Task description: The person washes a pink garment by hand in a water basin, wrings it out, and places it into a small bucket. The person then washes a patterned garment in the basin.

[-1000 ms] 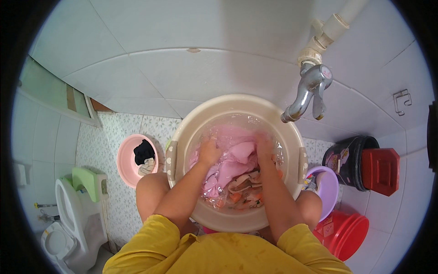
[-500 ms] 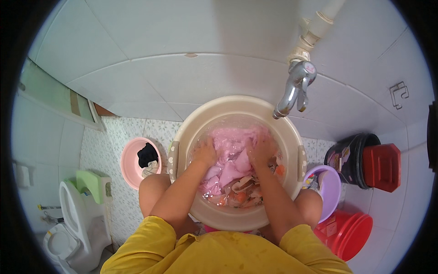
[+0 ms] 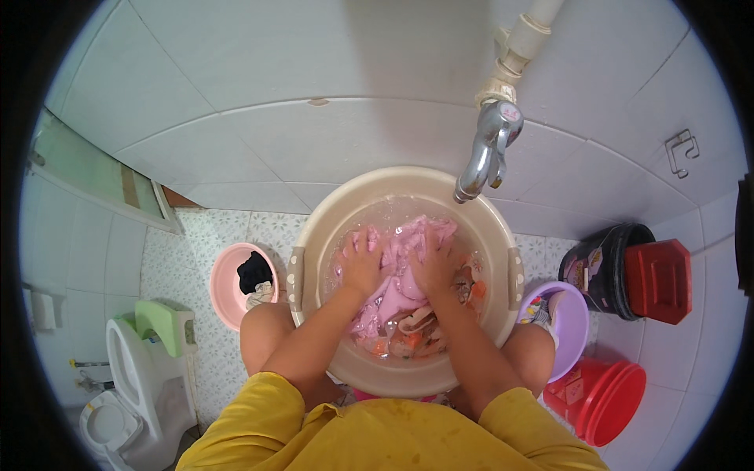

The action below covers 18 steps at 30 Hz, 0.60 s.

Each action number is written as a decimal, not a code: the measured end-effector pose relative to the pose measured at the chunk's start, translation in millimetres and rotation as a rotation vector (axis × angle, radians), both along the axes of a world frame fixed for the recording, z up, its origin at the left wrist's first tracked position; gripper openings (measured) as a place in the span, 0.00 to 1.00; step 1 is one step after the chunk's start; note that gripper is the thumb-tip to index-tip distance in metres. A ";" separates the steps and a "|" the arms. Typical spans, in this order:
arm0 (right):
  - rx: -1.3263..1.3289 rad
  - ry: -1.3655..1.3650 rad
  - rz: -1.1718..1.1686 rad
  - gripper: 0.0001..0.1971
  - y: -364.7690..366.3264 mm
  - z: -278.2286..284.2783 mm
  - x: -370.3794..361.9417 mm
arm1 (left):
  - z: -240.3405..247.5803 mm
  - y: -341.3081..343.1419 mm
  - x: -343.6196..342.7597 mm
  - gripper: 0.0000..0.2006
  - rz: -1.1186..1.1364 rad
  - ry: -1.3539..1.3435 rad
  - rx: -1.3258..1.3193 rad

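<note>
Left hand [image 3: 361, 265] lies palm down on the left part of the pink cloth [image 3: 399, 301], fingers spread. Right hand [image 3: 433, 265] is just beside it, also palm down on the pink cloth, fingers apart. Can't tell whether either hand grips the fabric; fingertips partly lost in wet folds. Pink cloth is bunched in water in the big beige basin [image 3: 402, 177], between the person's knees. Patterned cloth [image 3: 411, 341] with orange spots lies below and right of it, same basin. Tap [image 3: 484, 149] on the wall, near the basin's upper right rim. Left: small pink basin [image 3: 223, 284] with black cloth [image 3: 254, 272] and pale cloth [image 3: 260, 296]; green stool [image 3: 162, 323] beyond. Right: purple basin [image 3: 572, 339], black bucket [image 3: 580, 271], red bucket [image 3: 603, 399].
</note>
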State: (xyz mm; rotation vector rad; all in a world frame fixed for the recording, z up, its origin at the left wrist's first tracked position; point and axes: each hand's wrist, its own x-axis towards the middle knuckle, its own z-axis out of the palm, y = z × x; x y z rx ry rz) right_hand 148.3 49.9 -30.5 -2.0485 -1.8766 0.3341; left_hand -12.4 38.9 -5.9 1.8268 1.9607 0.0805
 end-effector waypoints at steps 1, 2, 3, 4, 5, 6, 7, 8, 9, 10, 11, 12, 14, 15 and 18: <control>0.014 0.059 0.040 0.33 -2.1 2.1 -3.5 | -7.9 -3.3 6.6 0.38 -0.065 0.107 0.047; 0.011 0.054 0.040 0.33 -2.8 1.3 -4.7 | -21.5 -7.6 11.4 0.37 -0.132 0.207 0.089; -0.022 0.005 0.069 0.33 -3.2 0.1 -10.4 | -45.4 -13.1 4.3 0.37 -0.122 0.210 0.086; -0.053 -0.040 0.106 0.32 -3.7 -1.6 -18.6 | -73.1 -19.0 -9.1 0.35 -0.200 0.282 0.015; -0.051 -0.043 0.104 0.32 -0.8 -14.3 -15.2 | -87.1 -18.6 -11.9 0.34 -0.297 0.343 -0.051; 0.064 -0.214 0.124 0.31 5.3 -39.2 8.3 | -71.2 -6.0 8.1 0.34 -0.334 0.322 -0.040; 0.169 -0.381 0.151 0.31 7.5 -54.6 30.1 | -32.4 7.4 28.9 0.34 -0.178 0.001 -0.089; 0.171 -0.365 0.169 0.31 12.4 -42.2 26.2 | -7.1 10.8 24.4 0.33 0.033 -0.289 -0.140; -0.079 -0.224 0.168 0.30 22.2 -12.8 15.6 | -5.9 9.4 5.4 0.33 0.066 -0.274 -0.133; -0.332 -0.098 0.143 0.30 27.9 5.3 13.8 | -7.1 10.5 -8.2 0.34 -0.144 -0.101 -0.061; -0.327 -0.098 0.143 0.30 29.1 6.5 14.6 | -9.4 12.6 -13.9 0.34 -0.360 0.073 0.011; -0.335 0.023 0.012 0.30 29.0 5.4 11.5 | -18.6 11.8 -18.3 0.34 -0.353 0.079 0.012; -0.342 0.143 -0.121 0.31 27.7 -3.8 4.9 | -36.2 10.2 -21.9 0.33 0.191 -0.300 0.156; -0.116 0.188 -0.171 0.31 27.3 -21.3 5.7 | -35.0 14.4 -14.8 0.33 0.178 -0.308 0.156; 0.167 0.231 -0.096 0.27 26.0 -44.1 -9.2 | -21.8 27.9 3.9 0.32 0.304 -0.831 0.071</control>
